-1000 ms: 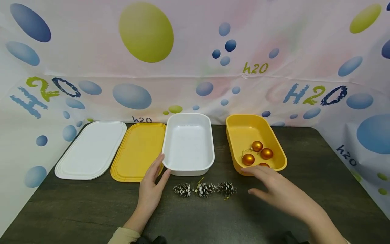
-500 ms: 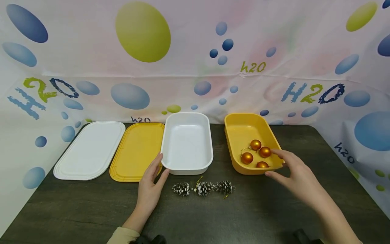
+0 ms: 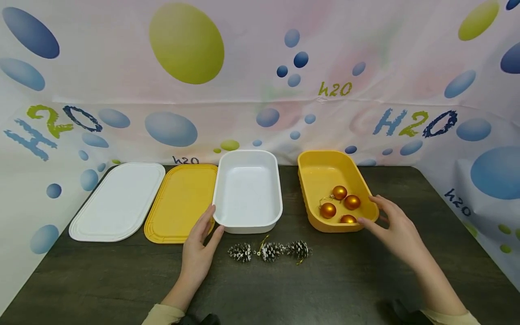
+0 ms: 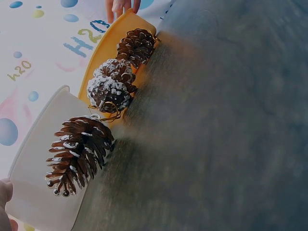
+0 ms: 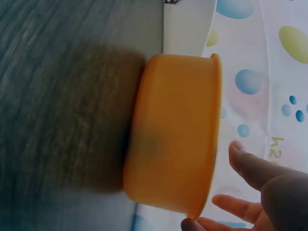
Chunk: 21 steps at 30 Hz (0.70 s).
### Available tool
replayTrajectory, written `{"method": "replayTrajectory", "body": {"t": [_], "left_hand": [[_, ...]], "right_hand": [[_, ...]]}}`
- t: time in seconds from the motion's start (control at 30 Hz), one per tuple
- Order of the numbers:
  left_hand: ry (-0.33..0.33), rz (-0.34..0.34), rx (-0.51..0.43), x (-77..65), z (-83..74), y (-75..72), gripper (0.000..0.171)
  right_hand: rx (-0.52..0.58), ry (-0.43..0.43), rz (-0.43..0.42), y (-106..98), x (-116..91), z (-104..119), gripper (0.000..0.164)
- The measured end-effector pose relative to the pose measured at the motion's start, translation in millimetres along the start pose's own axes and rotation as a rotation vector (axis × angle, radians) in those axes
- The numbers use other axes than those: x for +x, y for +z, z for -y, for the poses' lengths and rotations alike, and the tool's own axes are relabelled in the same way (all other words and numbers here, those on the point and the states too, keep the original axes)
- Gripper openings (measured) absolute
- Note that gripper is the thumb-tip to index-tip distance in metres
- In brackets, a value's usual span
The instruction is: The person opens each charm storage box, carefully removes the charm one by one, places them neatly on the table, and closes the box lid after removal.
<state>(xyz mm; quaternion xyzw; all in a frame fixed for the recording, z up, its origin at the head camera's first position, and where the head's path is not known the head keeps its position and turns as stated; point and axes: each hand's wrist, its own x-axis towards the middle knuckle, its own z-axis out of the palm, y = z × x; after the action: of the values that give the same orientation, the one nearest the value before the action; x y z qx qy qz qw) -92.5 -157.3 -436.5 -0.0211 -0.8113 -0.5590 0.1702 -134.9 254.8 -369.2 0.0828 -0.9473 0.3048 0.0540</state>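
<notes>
My left hand (image 3: 198,250) rests at the front left corner of a white plastic container (image 3: 248,194), its fingers fairly straight along the side and the thumb by the front rim. At the right front corner of a yellow container (image 3: 325,171) is my right hand (image 3: 400,237). A fingertip touches that rim in the right wrist view, while the thumb (image 5: 237,149) stands apart from it. Several shiny orange-gold Christmas baubles (image 3: 352,201) lie in the yellow container's front half. Three snow-tipped pine cones (image 3: 271,252) with gold loops lie in a row before the containers.
Left of the white container a yellow lid (image 3: 183,198) and a white lid (image 3: 118,201) lie flat on the dark wooden table (image 3: 260,293). Behind the table hangs a backdrop (image 3: 252,54) with coloured dots and H2O lettering.
My right hand has moved from over the yellow container's front edge to its right front corner, uncovering the front bauble. My left hand stays at the white container.
</notes>
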Motion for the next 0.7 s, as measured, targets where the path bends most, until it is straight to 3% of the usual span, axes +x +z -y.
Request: {"method": "replayTrajectory", "body": {"t": [0.27,0.7], "left_hand": [[0.002,0.003,0.007,0.1,-0.4,0.2,0.055],[0.009,-0.009,-0.01,-1.3,1.4,-0.1,0.053]], "right_hand": [[0.031,0.147,0.108,1.2,4.8,-9.5,0.086],[0.045,0.129,0.124,3.0,1.7,-8.5,0.091]]}}
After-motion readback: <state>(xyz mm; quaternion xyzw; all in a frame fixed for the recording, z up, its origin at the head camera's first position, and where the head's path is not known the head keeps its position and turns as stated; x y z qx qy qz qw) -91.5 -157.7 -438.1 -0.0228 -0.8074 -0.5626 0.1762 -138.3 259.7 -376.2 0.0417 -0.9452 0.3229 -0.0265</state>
